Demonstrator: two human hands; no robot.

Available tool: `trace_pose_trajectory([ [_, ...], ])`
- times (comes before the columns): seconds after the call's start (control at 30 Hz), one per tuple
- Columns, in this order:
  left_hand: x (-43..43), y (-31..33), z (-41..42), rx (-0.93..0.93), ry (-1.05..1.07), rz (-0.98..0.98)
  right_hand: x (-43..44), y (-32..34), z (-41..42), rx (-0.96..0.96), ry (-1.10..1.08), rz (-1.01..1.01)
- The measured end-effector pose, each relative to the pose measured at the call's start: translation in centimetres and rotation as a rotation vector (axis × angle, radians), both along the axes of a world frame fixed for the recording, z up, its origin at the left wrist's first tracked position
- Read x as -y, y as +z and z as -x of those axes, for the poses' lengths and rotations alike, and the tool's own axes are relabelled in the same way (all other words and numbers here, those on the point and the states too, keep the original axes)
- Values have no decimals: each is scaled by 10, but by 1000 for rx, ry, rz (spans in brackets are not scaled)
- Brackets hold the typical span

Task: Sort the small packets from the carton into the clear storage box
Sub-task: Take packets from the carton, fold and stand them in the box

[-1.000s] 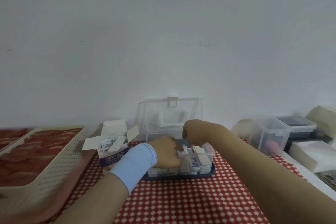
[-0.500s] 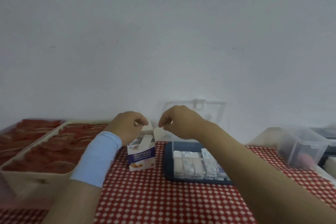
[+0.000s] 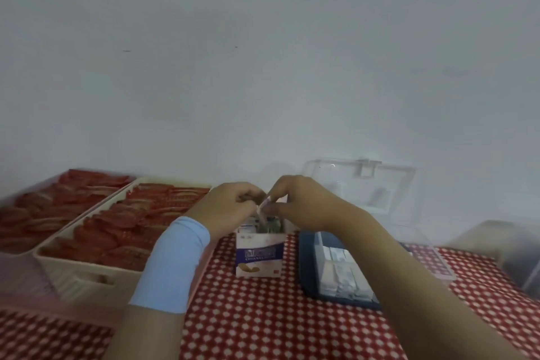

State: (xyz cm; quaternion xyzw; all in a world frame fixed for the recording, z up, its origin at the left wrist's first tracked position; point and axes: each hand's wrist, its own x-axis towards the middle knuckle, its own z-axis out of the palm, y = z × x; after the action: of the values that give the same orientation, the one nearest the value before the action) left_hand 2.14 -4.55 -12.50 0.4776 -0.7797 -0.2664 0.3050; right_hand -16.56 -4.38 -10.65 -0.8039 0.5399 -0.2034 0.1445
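A small white and purple carton (image 3: 259, 256) stands open on the red checked tablecloth, with packets showing inside its top. Both hands hover right over its opening. My right hand (image 3: 301, 202) pinches a small pale packet (image 3: 263, 204) just above the carton. My left hand (image 3: 226, 206), a light blue band on its wrist, has curled fingers against the same packet; the blur hides whether it grips it. The clear storage box (image 3: 309, 260) with a dark blue base sits to the right of the carton, rows of white packets (image 3: 340, 269) inside, its clear lid (image 3: 362, 184) raised against the wall.
A cream perforated basket (image 3: 84, 272) full of red items stands at the left, with another tray of red items (image 3: 38, 210) behind it. A clear container (image 3: 514, 254) sits at the far right. A white wall rises close behind everything.
Both hands left the storage box, moved left to the carton and closed together above its opening, where a packet now shows between the fingers. The view swung left.
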Motion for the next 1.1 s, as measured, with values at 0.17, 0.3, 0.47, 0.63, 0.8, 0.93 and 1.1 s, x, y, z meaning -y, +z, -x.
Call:
trace_pose_trajectory([
  [0.17, 1, 1, 0, -439, -50, -97, 4, 10, -3, 287, -49, 82],
  [0.3, 1, 2, -2, -516, 72, -35, 5, 11, -14, 447, -81, 47],
  [0.47, 19, -7, -19, -468, 337, 89, 9, 5, -22, 143, -152, 129],
  [0.63, 24, -12, -26, -328, 419, 166, 5, -4, -46, -399, -29, 109],
  [0.8, 24, -14, -24, -319, 408, 145, 13, -11, -59, -551, -39, 74],
  [0.93, 23, -14, -23, -314, 403, 149, 12, -7, -61, -558, -8, 18],
  [1.1, 22, -14, -22, -306, 398, 174, 10, -5, -52, -456, 0, -23],
])
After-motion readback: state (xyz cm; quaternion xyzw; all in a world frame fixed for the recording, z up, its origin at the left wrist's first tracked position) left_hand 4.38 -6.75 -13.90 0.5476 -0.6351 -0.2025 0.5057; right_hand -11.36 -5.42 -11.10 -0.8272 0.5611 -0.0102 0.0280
